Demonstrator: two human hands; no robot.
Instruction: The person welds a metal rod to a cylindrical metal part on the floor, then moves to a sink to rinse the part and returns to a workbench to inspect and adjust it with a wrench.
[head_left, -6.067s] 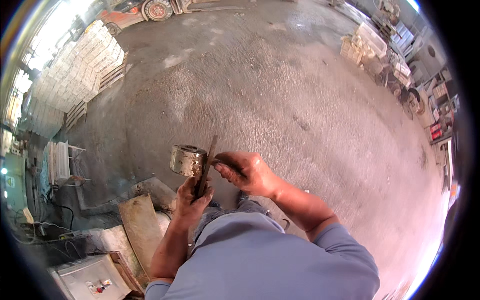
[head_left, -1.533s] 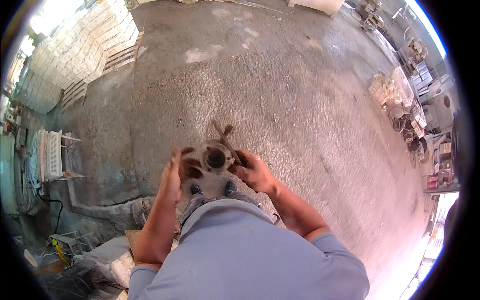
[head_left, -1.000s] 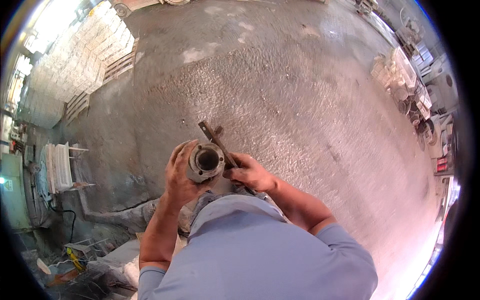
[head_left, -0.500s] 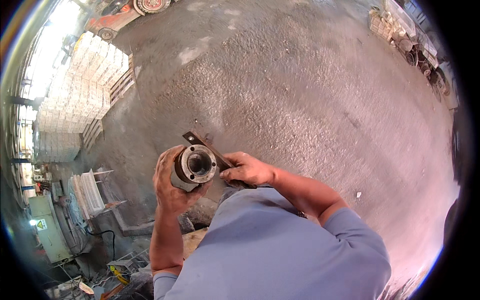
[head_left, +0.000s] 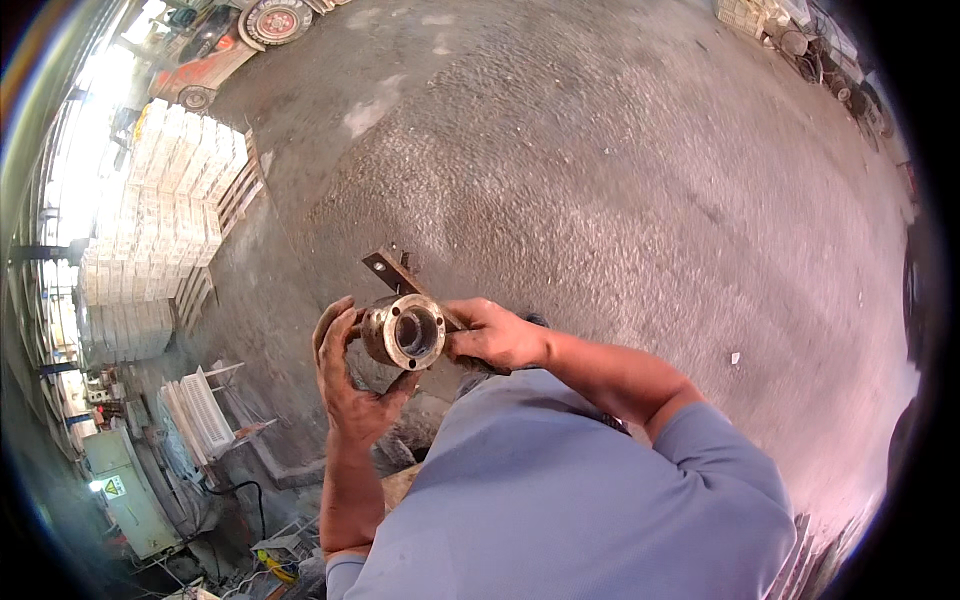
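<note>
My left hand (head_left: 354, 392) grips a short flanged metal sleeve (head_left: 391, 338) from its left side, thumb below and fingers along its far side. The sleeve's round bore faces up toward me, and small bolt holes show around its worn flange. In my right hand (head_left: 500, 336) is a flat, dark steel bar (head_left: 402, 282), its near end hidden by the fingers. The bar slants away to the upper left behind the sleeve and has a hole near its far end. Sleeve and bar overlap here; whether they touch I cannot tell.
Rough grey concrete floor (head_left: 560, 200) spreads ahead. Pallets of stacked pale blocks (head_left: 165, 230) stand at the left, beyond a white slatted crate (head_left: 205, 415) and a green metal cabinet (head_left: 130, 495). A wheeled vehicle (head_left: 215, 65) is at the far left.
The sleeve has tilted and shifted slightly right, showing more of its side. My left fingers sit less tightly around it. The bar stays in my right hand; the whole view has shifted a little.
</note>
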